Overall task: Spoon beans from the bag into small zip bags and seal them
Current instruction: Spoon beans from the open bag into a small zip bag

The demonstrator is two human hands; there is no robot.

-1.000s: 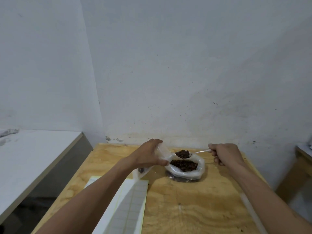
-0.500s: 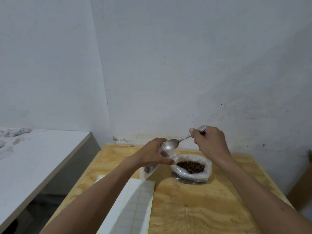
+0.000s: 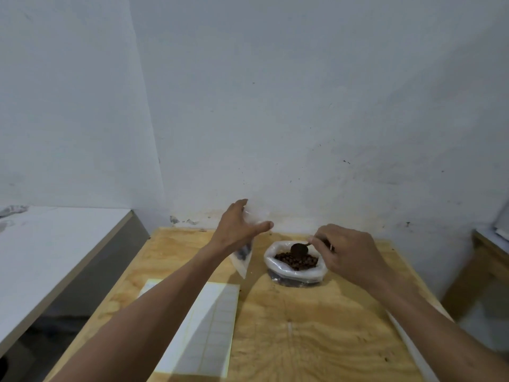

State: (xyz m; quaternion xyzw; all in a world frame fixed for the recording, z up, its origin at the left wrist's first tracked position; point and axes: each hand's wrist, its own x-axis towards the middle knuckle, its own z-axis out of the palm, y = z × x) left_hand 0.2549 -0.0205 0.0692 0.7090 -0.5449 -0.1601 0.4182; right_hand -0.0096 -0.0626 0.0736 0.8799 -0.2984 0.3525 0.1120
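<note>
A rolled-down white plastic bag (image 3: 296, 272) of dark brown beans (image 3: 298, 261) stands on the plywood table (image 3: 316, 326). My right hand (image 3: 348, 255) grips a metal spoon (image 3: 301, 248) whose bowl, heaped with beans, sits just above the beans in the bag. Left of the bag my left hand (image 3: 238, 226) holds up a small clear zip bag (image 3: 243, 255) between thumb and fingers. A few beans lie in its lower part, and its bottom corner hangs just above the table.
A white sheet of blank labels (image 3: 203, 326) lies on the table under my left forearm. A white wall rises right behind the table. A white counter (image 3: 55, 252) stands to the left across a gap, and another wooden table (image 3: 484, 257) to the right.
My right hand has come down from the mouth of the zip bag with the spoon and dipped it into the bean bag, where it is now heaped. My left hand kept holding the zip bag.
</note>
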